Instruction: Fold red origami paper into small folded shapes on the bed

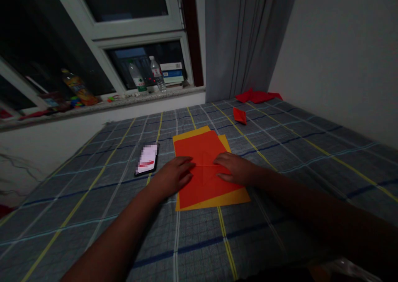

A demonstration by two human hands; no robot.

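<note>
Orange-red paper (pixel 202 173) — rectangular, faintly creased — lies atop yellow paper (pixel 234 196).

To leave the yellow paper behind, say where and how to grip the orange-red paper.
Probably pinch only the orange-red paper at its near edge, from the person's side: it lies flat, left hand and right hand rest farther in, and yellow paper juts out beneath.
</note>
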